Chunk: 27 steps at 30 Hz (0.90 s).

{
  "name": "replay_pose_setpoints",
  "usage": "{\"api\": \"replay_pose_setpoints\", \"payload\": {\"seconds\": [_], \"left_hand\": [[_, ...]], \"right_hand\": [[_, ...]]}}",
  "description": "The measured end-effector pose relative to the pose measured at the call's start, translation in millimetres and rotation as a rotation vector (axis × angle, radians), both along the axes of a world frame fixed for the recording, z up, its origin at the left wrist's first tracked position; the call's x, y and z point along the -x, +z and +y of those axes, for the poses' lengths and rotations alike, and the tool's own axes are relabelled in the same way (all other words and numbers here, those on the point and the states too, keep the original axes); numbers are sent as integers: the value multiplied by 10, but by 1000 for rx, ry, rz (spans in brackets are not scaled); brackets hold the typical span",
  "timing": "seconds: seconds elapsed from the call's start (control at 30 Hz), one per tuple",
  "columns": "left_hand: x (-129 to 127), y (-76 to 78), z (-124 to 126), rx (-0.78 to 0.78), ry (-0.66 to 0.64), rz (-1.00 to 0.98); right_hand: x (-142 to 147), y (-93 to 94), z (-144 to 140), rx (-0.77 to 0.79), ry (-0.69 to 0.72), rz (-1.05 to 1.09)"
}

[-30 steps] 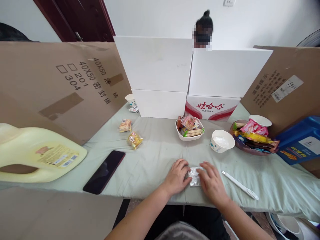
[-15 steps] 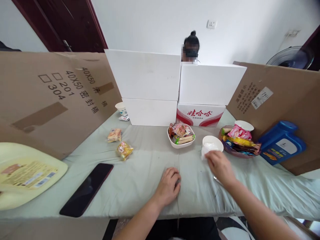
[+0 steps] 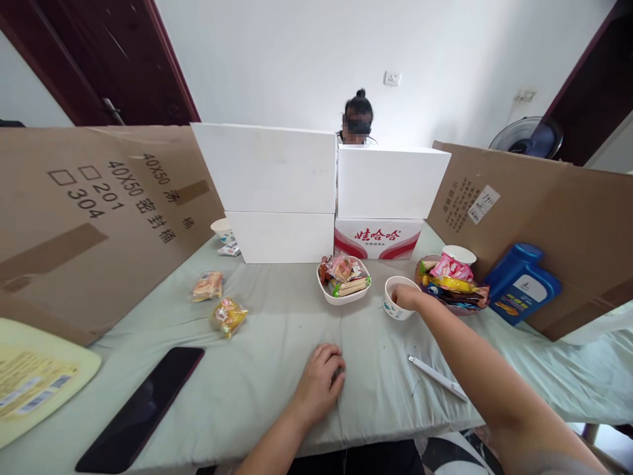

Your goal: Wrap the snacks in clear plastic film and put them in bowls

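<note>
My right hand [image 3: 407,298] reaches down inside a white paper cup [image 3: 399,311] with a blue pattern. Its fingers are hidden by the cup wall, so what they hold does not show. My left hand [image 3: 320,381] rests on the cloth with curled fingers. A dark spot shows between its thumb and fingers, too small to make out. Left of the cup is a white bowl [image 3: 341,298] of wrapped snacks. Near my right forearm lies a thin white stick-like tool [image 3: 438,377] with a metal tip.
A snack-filled bowl [image 3: 457,307] and a blue bottle [image 3: 525,290] stand right. Two wrapped snacks, one a yellow packet [image 3: 229,316], a phone [image 3: 143,406] and a pale yellow jug [image 3: 44,376] lie left. White boxes [image 3: 281,171] and cardboard [image 3: 109,264] wall the table. A person [image 3: 359,125] sits behind.
My right hand has gone from the cup's near rim, where it was by something white, down into the cup. The left hand stays in place. The whole view has shifted slightly.
</note>
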<state>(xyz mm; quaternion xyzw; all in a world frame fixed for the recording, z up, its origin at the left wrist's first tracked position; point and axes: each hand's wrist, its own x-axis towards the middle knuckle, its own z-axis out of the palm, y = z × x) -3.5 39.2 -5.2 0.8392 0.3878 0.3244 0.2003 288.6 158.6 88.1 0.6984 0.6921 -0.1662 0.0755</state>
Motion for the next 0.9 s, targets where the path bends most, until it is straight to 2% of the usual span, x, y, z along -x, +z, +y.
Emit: {"api": "replay_pose_setpoints", "payload": {"seconds": [0.1,0.17,0.3,0.4,0.5,0.6,0.73,0.9], "left_hand": [[8,13,1,4,-13,3],[11,11,0,-5,-17,1],[13,-9,-5,-5,-16,10],[9,-19,-6,7,-20,30],[7,-22,2,13,-24,46],[10,-21,11,7,-23,48],[19,-16,4,2,-18,40],[18,-5,8,9,-20,41]], "right_hand": [[-113,100,-291,-214,8,48],[-239,130,-581,-376,-39,68],[-579,-17,-1179,-552,-298,50],[-826,-235,-1410,-610,-524,123],[-971,-388,-1381,-648,-661,273],[-1032,-419,-1198,-662,-722,295],[-1138,-343,-924,-674,-849,320],[-1368,-205,-635,-708,-1006,460]]}}
